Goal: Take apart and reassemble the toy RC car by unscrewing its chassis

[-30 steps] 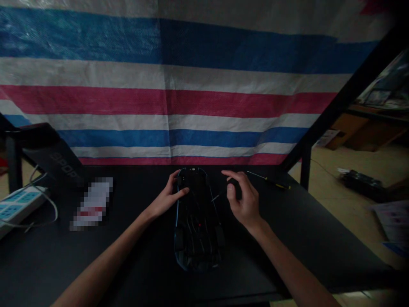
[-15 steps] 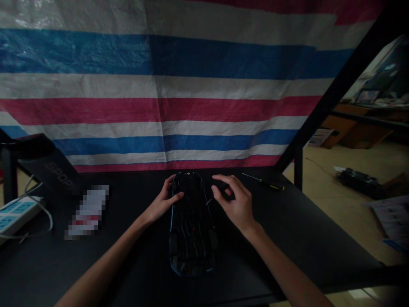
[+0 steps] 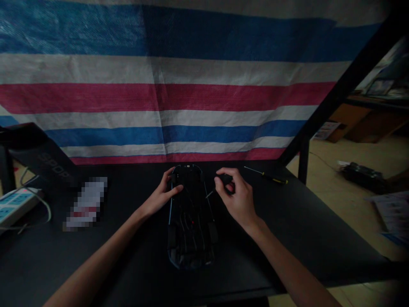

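A toy car (image 3: 191, 217) lies upside down on the black table, its dark underside and wheels facing up. My left hand (image 3: 162, 192) grips the car's far left side, with the thumb over the underside and the fingers along the edge. In my right hand (image 3: 235, 194) is a screwdriver (image 3: 227, 178) with a dark handle. Its thin shaft slants down left to the car's right edge; whether the tip touches the car I cannot tell.
A second screwdriver (image 3: 271, 178) with a black and yellow handle lies at the back right. On the left are a power strip (image 3: 19, 202) with a cable, a dark box (image 3: 47, 157) and a blurred packet (image 3: 85, 204). A striped tarp (image 3: 191, 98) hangs behind.
My right hand's fingers have closed in around the screwdriver handle. My left hand keeps its hold on the car. The view has tipped slightly down.
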Action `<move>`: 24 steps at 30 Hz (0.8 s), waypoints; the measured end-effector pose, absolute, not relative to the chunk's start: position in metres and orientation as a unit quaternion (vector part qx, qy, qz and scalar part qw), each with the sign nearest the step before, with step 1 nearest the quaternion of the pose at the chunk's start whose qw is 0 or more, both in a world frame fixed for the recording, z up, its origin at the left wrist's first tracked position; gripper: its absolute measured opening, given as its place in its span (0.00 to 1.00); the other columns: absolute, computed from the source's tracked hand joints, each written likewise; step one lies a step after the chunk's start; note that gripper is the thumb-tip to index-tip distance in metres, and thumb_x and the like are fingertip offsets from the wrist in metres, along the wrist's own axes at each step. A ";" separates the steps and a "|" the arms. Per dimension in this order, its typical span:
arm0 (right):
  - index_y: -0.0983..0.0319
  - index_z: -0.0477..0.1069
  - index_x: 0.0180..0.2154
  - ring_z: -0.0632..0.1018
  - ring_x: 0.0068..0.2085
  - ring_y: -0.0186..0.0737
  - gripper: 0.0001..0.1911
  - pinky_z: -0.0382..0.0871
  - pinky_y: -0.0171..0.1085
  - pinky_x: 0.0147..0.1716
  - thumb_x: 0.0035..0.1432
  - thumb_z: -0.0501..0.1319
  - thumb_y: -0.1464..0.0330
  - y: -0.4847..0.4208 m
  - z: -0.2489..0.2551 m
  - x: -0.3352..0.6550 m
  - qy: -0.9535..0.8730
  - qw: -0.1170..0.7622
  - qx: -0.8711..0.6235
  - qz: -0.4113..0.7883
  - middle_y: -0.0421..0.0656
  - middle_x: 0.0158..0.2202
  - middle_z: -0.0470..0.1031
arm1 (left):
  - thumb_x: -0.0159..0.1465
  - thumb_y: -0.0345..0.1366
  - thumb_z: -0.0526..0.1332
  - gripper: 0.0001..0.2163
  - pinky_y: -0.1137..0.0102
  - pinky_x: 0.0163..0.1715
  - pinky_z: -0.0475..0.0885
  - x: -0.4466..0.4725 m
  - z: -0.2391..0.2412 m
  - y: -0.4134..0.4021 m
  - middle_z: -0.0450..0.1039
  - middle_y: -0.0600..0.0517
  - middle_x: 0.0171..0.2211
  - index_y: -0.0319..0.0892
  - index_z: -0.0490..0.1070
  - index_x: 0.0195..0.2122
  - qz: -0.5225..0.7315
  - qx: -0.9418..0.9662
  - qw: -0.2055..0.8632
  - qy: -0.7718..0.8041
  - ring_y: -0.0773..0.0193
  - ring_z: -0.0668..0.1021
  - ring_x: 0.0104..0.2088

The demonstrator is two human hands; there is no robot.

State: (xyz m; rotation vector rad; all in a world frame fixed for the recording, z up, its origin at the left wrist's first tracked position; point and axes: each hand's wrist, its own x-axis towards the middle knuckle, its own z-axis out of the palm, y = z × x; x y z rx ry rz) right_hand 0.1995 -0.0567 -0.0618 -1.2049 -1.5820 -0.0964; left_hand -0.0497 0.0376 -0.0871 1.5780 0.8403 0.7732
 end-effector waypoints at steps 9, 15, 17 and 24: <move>0.53 0.74 0.51 0.78 0.33 0.38 0.09 0.75 0.42 0.39 0.69 0.63 0.67 -0.057 -0.059 0.204 -0.687 0.531 -0.491 -0.069 0.41 0.44 0.82 | 0.68 0.49 0.66 0.36 0.45 0.69 0.61 -0.050 -0.088 0.038 0.65 0.42 0.67 0.50 0.50 0.72 0.330 0.673 0.559 0.354 0.42 0.67 0.69; 0.55 0.68 0.61 0.80 0.45 0.45 0.20 0.77 0.47 0.46 0.70 0.57 0.68 -0.059 -0.056 0.203 -0.714 0.519 -0.466 -0.060 0.46 0.51 0.80 | 0.68 0.49 0.66 0.37 0.46 0.68 0.62 -0.051 -0.089 0.037 0.65 0.41 0.67 0.50 0.49 0.73 0.331 0.668 0.562 0.358 0.43 0.68 0.68; 0.55 0.68 0.62 0.80 0.45 0.46 0.21 0.76 0.48 0.48 0.71 0.56 0.68 -0.060 -0.055 0.204 -0.724 0.509 -0.461 -0.066 0.46 0.50 0.80 | 0.68 0.49 0.66 0.37 0.46 0.68 0.62 -0.051 -0.088 0.036 0.64 0.41 0.67 0.50 0.49 0.73 0.330 0.667 0.564 0.358 0.43 0.68 0.68; 0.53 0.76 0.52 0.69 0.23 0.34 0.11 0.71 0.38 0.30 0.69 0.63 0.68 -0.063 -0.054 0.204 -0.686 0.535 -0.487 -0.074 0.36 0.30 0.75 | 0.68 0.49 0.66 0.37 0.46 0.69 0.61 -0.051 -0.087 0.036 0.65 0.41 0.67 0.50 0.49 0.73 0.329 0.672 0.561 0.354 0.43 0.68 0.68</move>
